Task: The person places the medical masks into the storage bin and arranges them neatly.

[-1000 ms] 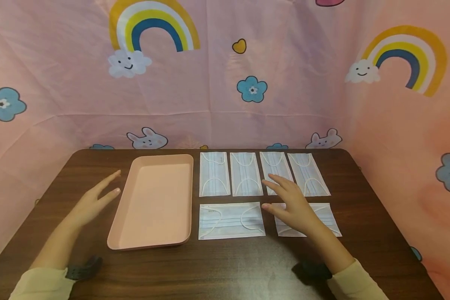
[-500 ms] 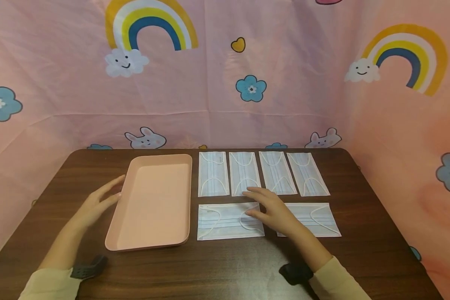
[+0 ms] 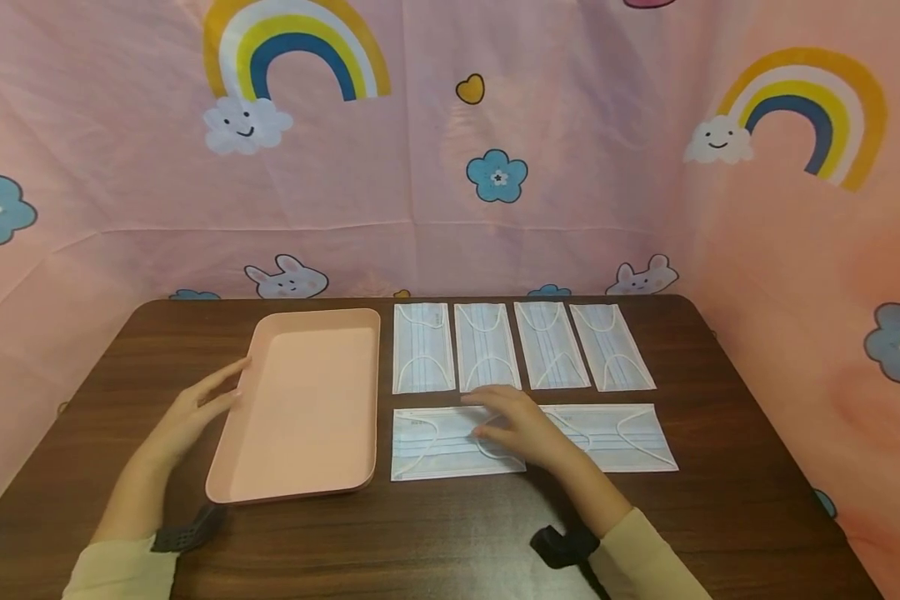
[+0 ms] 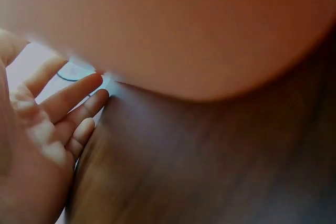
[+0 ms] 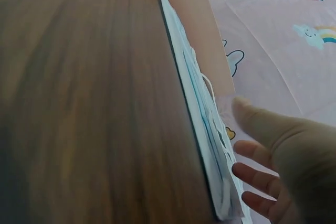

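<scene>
A shallow pink tray point(image 3: 303, 408) lies on the table, left of the masks. My left hand point(image 3: 187, 421) is at the tray's left wall, fingers fairly straight with the tips at its rim; in the left wrist view the hand point(image 4: 47, 135) is seen beside the tray point(image 4: 189, 40). My right hand point(image 3: 521, 425) hovers over the right end of the front left face mask point(image 3: 420, 450), partly hiding it and the front right mask point(image 3: 618, 442). In the right wrist view its fingers point(image 5: 260, 179) are spread with nothing between them, close above a mask point(image 5: 191, 100).
Several more pale blue masks stand in a back row, from the leftmost mask point(image 3: 423, 346) to the rightmost mask point(image 3: 611, 346). A pink patterned curtain point(image 3: 435, 192) rises behind the dark wooden table point(image 3: 390, 550). Black straps with cameras point(image 3: 562, 546) sit at both wrists.
My right hand has moved left and slightly down, from between the right-hand masks to above the front left one. My left hand has come in to the tray's left edge.
</scene>
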Available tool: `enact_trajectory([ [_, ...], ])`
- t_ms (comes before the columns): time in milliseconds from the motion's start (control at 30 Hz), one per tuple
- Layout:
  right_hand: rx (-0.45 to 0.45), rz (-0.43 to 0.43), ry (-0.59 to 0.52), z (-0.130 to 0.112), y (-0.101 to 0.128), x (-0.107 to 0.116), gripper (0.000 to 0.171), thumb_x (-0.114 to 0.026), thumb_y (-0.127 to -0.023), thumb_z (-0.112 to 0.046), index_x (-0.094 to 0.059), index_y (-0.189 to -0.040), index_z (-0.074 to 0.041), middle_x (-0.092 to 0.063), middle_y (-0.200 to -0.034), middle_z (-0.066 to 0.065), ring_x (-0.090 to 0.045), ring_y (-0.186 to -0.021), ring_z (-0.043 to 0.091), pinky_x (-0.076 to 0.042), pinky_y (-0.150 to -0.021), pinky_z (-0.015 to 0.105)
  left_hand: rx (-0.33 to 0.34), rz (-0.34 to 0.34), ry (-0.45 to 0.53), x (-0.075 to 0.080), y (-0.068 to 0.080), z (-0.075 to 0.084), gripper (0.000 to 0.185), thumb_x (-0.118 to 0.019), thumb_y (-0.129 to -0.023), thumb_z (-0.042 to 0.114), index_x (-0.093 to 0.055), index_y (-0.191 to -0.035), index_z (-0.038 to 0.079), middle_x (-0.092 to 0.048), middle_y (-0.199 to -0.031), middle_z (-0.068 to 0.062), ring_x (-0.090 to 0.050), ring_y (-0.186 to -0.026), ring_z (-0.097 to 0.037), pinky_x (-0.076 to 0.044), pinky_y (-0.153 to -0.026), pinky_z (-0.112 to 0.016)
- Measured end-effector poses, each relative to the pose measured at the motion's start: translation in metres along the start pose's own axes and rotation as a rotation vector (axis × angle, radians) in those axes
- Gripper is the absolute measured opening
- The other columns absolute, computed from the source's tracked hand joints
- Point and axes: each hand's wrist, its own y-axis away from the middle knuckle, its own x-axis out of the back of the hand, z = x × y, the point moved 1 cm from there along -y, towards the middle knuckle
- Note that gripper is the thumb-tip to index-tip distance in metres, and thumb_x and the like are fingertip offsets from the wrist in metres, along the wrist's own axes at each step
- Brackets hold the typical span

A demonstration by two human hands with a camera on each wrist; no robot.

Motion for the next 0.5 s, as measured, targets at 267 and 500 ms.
enact_trajectory([
  [267,-0.046,-0.068,0.079,0.004,-0.006,-0.005,0.048,-0.079,-0.078,-0.019,-0.066,-0.123,-0.011,-0.062,-0.124,0.005,-0.051,-0.117,0.024,-0.039,-0.099,0.044,0.042,-0.029,0.021,0.002,0.001,-0.002,0.055,-0.048,-0.101,0.023,-0.029,-0.152,0.019,-0.021,-0.156,-0.015,-0.025,-0.136,-0.028,-0.015,-0.097,-0.073],
  [500,-0.083,-0.143,0.131,0.009,-0.013,-0.005,0.05,-0.081,-0.077,-0.02,-0.066,-0.124,-0.016,-0.06,-0.124,0.003,-0.051,-0.116,0.023,-0.04,-0.097,0.043,0.036,-0.042,0.036,0.001,0.0,-0.002,0.059,-0.052,-0.099,0.019,-0.027,-0.153,0.02,-0.031,-0.149,-0.017,-0.038,-0.122,-0.013,-0.019,-0.098,-0.07],
])
